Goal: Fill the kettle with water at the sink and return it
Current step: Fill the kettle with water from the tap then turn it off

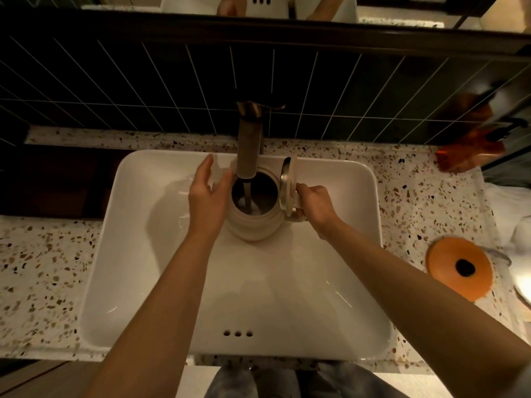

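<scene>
Kettle (pixel 253 222) under running faucet (pixel 248 150), left hand (pixel 208 196) seemingly touching it.

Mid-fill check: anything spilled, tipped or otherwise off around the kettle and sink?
Nothing stands out. The kettle sits upright under the faucet, lid swung open, the stream landing inside it. The right hand grips the handle; the left hand is open beside the body. No splashing over the sink rim shows.

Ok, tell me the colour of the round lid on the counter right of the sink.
Orange with a black centre, clearest in the head view.
</scene>
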